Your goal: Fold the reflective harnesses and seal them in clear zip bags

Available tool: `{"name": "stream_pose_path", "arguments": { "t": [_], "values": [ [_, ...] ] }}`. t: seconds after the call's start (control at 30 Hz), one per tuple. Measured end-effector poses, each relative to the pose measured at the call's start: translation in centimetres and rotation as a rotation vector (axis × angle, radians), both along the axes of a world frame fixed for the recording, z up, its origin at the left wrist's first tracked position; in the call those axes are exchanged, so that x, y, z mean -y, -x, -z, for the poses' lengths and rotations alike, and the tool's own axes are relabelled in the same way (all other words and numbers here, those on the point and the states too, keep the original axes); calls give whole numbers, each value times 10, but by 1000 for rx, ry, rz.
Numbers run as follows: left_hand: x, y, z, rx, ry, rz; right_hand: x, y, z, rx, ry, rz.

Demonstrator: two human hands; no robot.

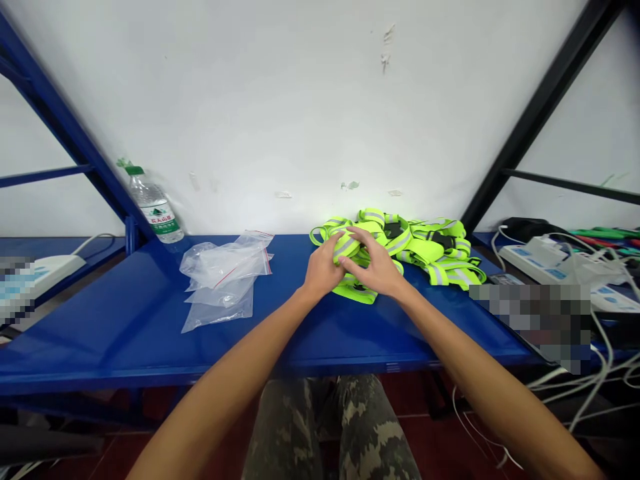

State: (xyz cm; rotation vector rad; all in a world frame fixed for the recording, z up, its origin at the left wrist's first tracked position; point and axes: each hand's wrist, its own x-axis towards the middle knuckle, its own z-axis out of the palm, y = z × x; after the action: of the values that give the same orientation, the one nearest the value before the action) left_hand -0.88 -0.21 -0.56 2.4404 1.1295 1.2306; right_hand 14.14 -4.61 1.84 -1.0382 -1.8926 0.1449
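Both hands meet over a neon yellow-green reflective strap [355, 293] near the middle of the blue table. My left hand [324, 265] has its fingers wrapped round the left side of a folded part of the strap. From the right, my right hand [374, 264] closes on the same bundle, its fingertips touching those of my left. Behind and to the right lies a heap of similar straps [425, 250] with grey reflective stripes and black buckles. Clear zip bags [225, 273] are piled on the left half of the table.
A water bottle [157, 210] with a green cap leans by the wall at the back left. At the right edge are a blurred-out flat object [537, 320], white power strips [540, 263] and tangled cables. The blue table [125, 320] has its front edge before my knees.
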Motion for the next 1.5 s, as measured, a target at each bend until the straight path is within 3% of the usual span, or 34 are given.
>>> {"name": "stream_pose_path", "arguments": {
  "t": [0.2,0.33,0.43,0.53,0.6,0.7,0.77,1.0,1.17,1.37,1.5],
  "values": [
    [-6,9,-15,156,-47,-229,-8,-33,9,100,281,62],
    [-17,21,-17,210,-112,-476,-6,-40,19,183,454,39],
    [-29,29,-15,264,-74,-606,-3,-37,18,177,474,-22],
    [-40,36,-14,389,-41,-635,-4,-39,10,171,443,-46],
    [-46,41,-15,516,-43,-637,-8,-45,3,124,334,-20],
    [-49,46,-19,703,-71,-588,-15,-55,-8,-37,132,35],
    [-49,46,-21,783,-80,-528,-17,-58,-18,-162,79,62],
    [-40,34,-18,804,17,-363,-10,-46,-41,-370,-107,187],
    [-33,28,-15,669,89,-237,-12,-39,-31,-292,-63,157],
    [-32,28,-16,333,295,151,-30,-38,-8,94,-59,186],
    [-28,28,-21,130,402,293,-43,-41,6,84,-75,192]
  ]
}}
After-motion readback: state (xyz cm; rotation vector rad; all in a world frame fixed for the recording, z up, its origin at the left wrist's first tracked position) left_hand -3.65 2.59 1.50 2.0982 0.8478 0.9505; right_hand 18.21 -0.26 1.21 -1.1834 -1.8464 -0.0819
